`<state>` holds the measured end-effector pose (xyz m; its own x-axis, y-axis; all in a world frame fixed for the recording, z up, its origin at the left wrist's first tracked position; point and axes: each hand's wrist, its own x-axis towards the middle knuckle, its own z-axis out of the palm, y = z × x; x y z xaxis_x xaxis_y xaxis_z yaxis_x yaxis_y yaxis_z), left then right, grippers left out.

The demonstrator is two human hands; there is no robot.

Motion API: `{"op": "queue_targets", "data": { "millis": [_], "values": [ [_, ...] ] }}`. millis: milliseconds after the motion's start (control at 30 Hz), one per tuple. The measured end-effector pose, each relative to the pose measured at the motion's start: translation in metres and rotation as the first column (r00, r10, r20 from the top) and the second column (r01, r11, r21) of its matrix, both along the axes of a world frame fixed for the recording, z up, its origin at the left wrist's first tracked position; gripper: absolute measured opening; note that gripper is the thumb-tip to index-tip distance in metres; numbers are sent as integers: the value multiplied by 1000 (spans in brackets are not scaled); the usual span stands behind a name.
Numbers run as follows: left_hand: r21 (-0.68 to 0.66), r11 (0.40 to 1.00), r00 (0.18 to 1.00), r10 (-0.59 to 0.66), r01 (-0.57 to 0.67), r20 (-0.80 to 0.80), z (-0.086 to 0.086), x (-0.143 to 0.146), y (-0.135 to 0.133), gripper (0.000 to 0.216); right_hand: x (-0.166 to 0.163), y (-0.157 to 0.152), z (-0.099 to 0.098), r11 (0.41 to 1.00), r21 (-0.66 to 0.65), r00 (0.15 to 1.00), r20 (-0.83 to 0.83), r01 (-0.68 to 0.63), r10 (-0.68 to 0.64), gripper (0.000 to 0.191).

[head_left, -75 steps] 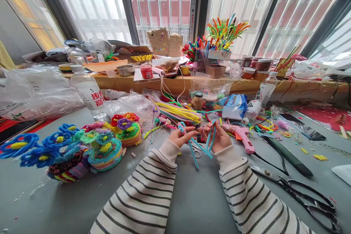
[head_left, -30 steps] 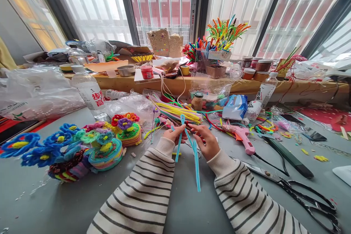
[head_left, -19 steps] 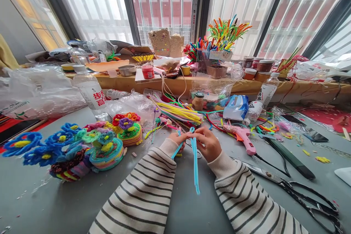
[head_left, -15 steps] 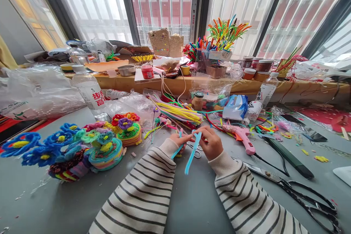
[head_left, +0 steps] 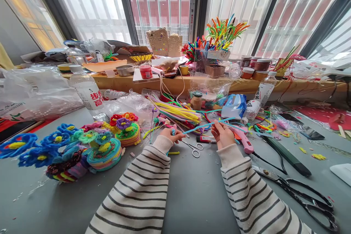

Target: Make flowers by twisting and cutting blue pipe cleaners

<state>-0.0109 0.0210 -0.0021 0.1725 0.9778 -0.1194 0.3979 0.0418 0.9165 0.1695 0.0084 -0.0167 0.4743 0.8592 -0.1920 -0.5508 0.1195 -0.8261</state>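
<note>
The left hand (head_left: 172, 134) pinches one part of a light-blue fuzzy strand (head_left: 200, 128), which stretches across to the right hand (head_left: 224, 135), held there between thumb and fingertips, with loose ends reaching past that hand's right side. Between the hands, small scissors (head_left: 195, 150) lie on the bench (head_left: 201, 193); a red-and-black tube (head_left: 206, 139) is just left of the right hand. To that hand's right sits a pink glue gun (head_left: 245, 142). Beyond the left hand lies a bundle of yellow stems (head_left: 179, 112); well to its left stand blue fuzzy flowers (head_left: 56, 139).
</note>
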Motion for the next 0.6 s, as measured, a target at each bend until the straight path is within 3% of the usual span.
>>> {"op": "queue_targets", "data": {
  "millis": [167, 400, 600],
  "values": [
    [-1, 998, 997, -55, 55, 60, 5, -12, 5, 16, 12, 1, 0, 999, 49, 998, -65, 1, 3, 21],
    [8, 999, 976, 37, -40, 215, 10, -19, 3, 19, 39, 5, -1, 987, 111, 991, -77, 117, -109, 16],
    [37, 997, 977, 55, -64, 208, 9, -17, 1, 20, 42, 3, 3, 980, 129, 989, 2, 148, -150, 19]
  ]
}}
